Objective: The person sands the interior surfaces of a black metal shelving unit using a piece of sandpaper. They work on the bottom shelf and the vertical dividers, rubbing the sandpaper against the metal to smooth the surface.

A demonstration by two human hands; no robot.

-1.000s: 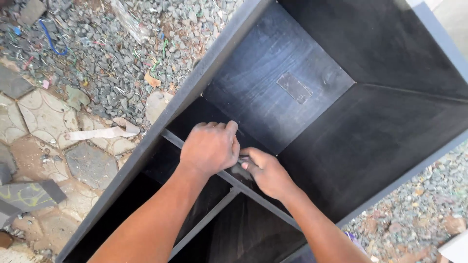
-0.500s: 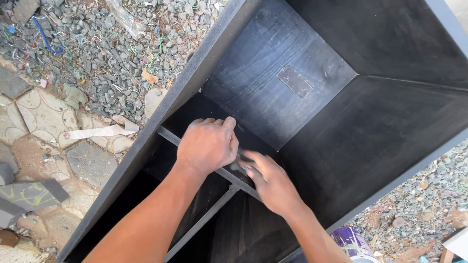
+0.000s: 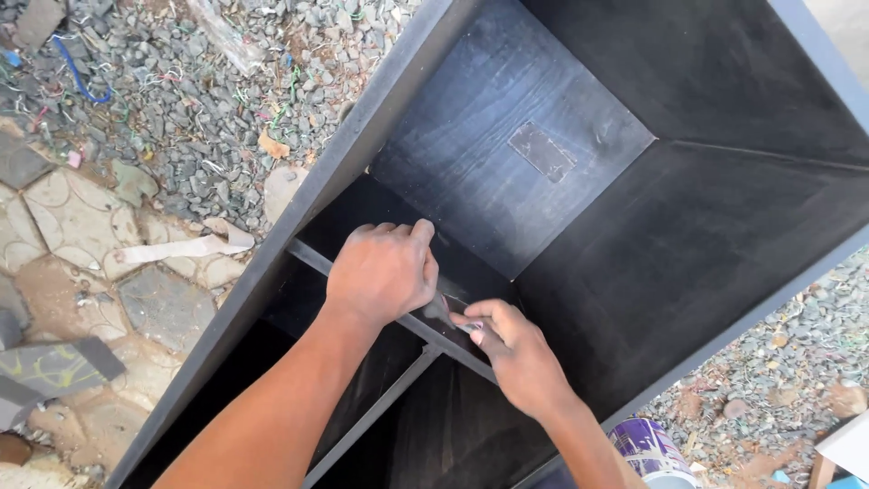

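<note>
Nearest you, a purple-and-white paint can [image 3: 644, 450] is standing on the gravel [image 3: 181, 100]. Your right hand [image 3: 516, 355] is pinching a small, indistinct object against the black cabinet's [image 3: 561, 181] divider edge [image 3: 312, 258]. Your left hand [image 3: 385, 269] is curling closed over that edge. Beyond, the cabinet's compartments are lying dark and open.

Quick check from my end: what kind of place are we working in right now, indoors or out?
Outdoors, probably a makeshift yard workshop. Loose gravel strewn with wire scraps and rough paving stones surround a black-painted wooden cabinet; a paint can sits beside it. The left hand and right hand work at its inner shelf edge.
</note>
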